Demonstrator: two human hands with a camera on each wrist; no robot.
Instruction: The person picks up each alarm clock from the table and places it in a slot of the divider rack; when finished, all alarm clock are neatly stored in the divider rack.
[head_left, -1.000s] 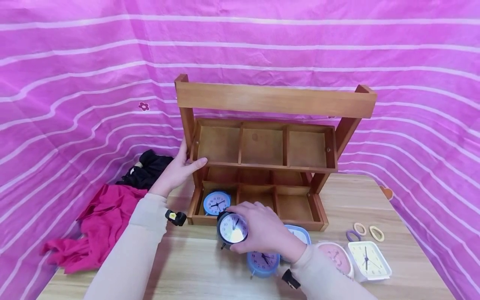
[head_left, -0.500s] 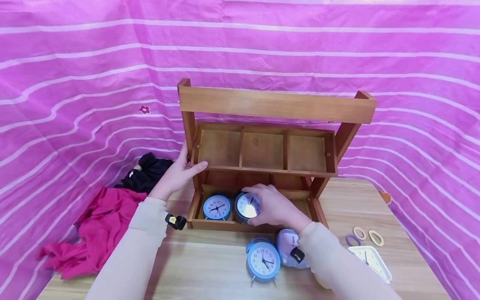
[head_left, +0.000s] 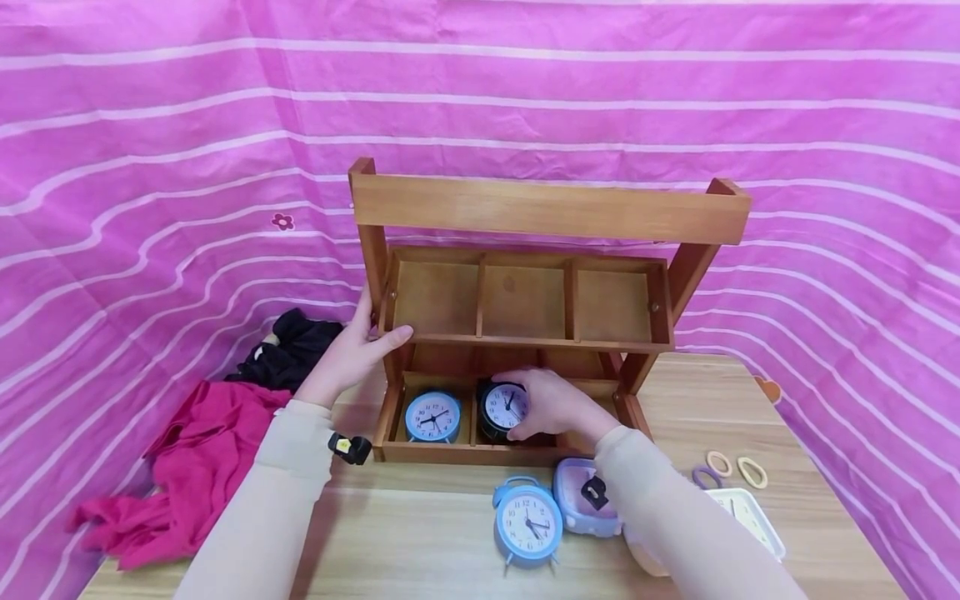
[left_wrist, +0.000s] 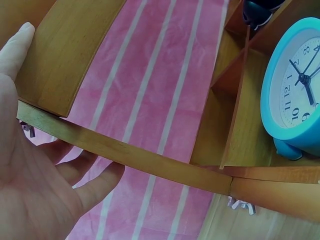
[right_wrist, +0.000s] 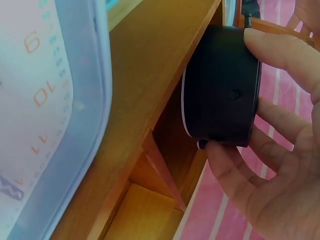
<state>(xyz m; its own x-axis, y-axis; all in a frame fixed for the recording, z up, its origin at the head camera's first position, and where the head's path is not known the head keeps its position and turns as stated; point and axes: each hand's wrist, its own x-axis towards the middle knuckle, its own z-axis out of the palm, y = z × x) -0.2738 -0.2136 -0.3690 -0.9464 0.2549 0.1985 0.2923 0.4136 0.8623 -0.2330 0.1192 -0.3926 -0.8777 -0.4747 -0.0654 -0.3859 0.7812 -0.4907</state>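
My right hand (head_left: 558,404) grips a black alarm clock (head_left: 501,407) at the middle lower compartment of a wooden two-tier shelf (head_left: 547,208). In the right wrist view, thumb and fingers hold the black body from both sides. Its dial faces the front in the head view. My left hand (head_left: 348,358) holds the shelf's left side, thumb over the upper tray's front edge, fingers behind the upright, as the left wrist view shows. In the left lower compartment stands a blue alarm clock (head_left: 432,418).
A second blue alarm clock (head_left: 528,523) and a lavender-blue square clock (head_left: 581,500) stand before the shelf. Farther right are a white square clock (head_left: 750,517) and several hair ties (head_left: 752,472). Pink cloth (head_left: 202,467) and black cloth (head_left: 288,350) lie left.
My right hand has carried the black clock from in front of the shelf back and right into the middle lower compartment. The left hand has stayed on the shelf.
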